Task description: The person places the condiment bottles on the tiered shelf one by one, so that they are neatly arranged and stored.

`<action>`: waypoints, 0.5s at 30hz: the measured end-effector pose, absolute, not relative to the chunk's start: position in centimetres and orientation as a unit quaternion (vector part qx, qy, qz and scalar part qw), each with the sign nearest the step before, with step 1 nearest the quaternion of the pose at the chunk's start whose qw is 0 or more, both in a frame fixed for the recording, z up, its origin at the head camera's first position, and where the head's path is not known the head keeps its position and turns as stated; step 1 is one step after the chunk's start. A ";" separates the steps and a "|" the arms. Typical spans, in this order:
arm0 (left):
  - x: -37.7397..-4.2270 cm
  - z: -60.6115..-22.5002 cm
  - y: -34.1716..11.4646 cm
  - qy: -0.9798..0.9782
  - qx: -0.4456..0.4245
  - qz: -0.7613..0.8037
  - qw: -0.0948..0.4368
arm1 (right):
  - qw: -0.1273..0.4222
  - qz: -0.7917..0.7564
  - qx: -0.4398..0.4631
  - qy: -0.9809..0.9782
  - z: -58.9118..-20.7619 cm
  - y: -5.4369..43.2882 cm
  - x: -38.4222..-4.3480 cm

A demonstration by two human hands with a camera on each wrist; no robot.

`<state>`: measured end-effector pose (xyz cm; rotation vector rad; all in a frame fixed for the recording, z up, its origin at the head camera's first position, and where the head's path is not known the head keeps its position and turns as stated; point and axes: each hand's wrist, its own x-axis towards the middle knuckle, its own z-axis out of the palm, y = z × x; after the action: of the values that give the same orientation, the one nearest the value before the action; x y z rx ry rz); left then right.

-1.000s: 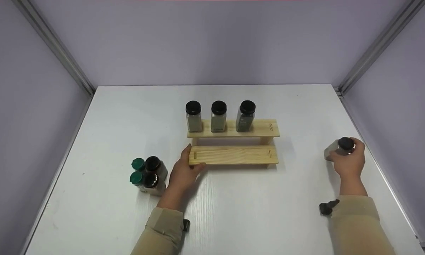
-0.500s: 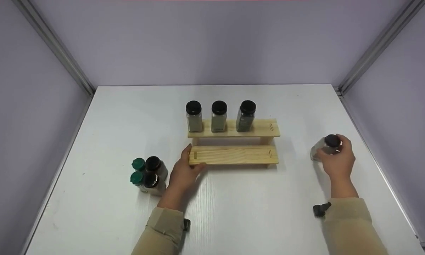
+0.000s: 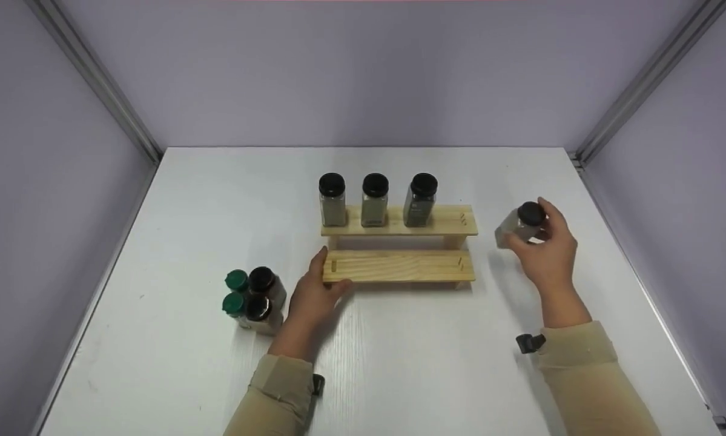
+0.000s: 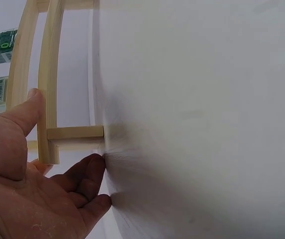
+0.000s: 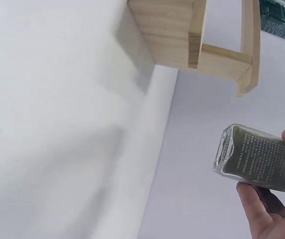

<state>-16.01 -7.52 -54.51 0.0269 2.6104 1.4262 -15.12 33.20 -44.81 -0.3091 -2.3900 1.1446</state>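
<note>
To the right of the two-tier wooden rack (image 3: 399, 266), my right hand (image 3: 547, 251) grips a spice jar (image 3: 513, 230) with a black cap. The right wrist view has this glass jar (image 5: 259, 157) tilted, clear of the table, with small print on its side. My left hand (image 3: 313, 297) holds the left end of the rack's lower tier, its thumb (image 4: 30, 112) on the board in the left wrist view. Three black-capped spice jars stand on the upper tier: a left one (image 3: 332, 203), a middle one (image 3: 374, 203) and a darker one (image 3: 420, 203).
Left of my left hand, two green-capped jars (image 3: 235, 303) and two dark-capped jars (image 3: 266, 309) stand grouped on the white table (image 3: 411, 357). Walls (image 3: 363, 72) enclose the table at the back and both sides.
My right hand has carried the jar leftward and up from the table's right side toward the rack. My left hand stays at the rack's end.
</note>
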 end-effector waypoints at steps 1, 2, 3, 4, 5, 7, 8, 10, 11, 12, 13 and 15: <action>-16.0 -54.5 -7.6 0.873 0.008 0.480 0.084 | 0.236 0.418 -0.106 -0.871 -44.6 32.8 -15.3; -16.0 -54.5 -7.6 0.872 0.010 0.482 0.083 | 0.239 0.420 -0.099 -0.870 -44.3 32.4 -15.5; -16.0 -54.5 -7.6 0.871 0.010 0.484 0.083 | 0.243 0.422 -0.092 -0.869 -44.1 32.1 -15.7; -15.9 -54.5 -7.6 0.870 0.010 0.486 0.084 | 0.248 0.422 -0.085 -0.868 -43.9 31.8 -15.8; -15.9 -54.4 -7.6 0.869 0.008 0.487 0.085 | 0.251 0.424 -0.078 -0.866 -43.7 31.4 -16.0; -15.8 -54.4 -7.6 0.868 0.005 0.489 0.086 | 0.258 0.425 -0.065 -0.865 -43.4 30.8 -16.4; -15.8 -54.4 -7.6 0.868 0.003 0.490 0.087 | 0.260 0.427 -0.059 -0.864 -43.3 30.5 -16.6; -15.8 -54.4 -7.6 0.867 -0.001 0.491 0.090 | 0.261 0.429 -0.049 -0.863 -43.0 29.8 -17.1; -15.8 -54.4 -7.6 0.866 -0.002 0.491 0.090 | 0.260 0.430 -0.044 -0.864 -42.9 29.5 -17.2; -15.8 -54.4 -7.6 0.866 -0.003 0.491 0.091 | 0.260 0.429 -0.038 -0.865 -42.8 29.3 -17.4; -15.8 -54.4 -7.6 0.866 -0.005 0.491 0.092 | 0.258 0.429 -0.033 -0.865 -42.7 29.0 -17.7; -15.9 -54.4 -7.6 0.868 -0.001 0.488 0.089 | 0.255 0.425 -0.022 -0.868 -42.6 28.5 -18.0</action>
<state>-15.85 -7.60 -54.43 -0.0021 2.5821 1.4529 -18.05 28.49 -42.64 -0.0585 -2.3580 1.1542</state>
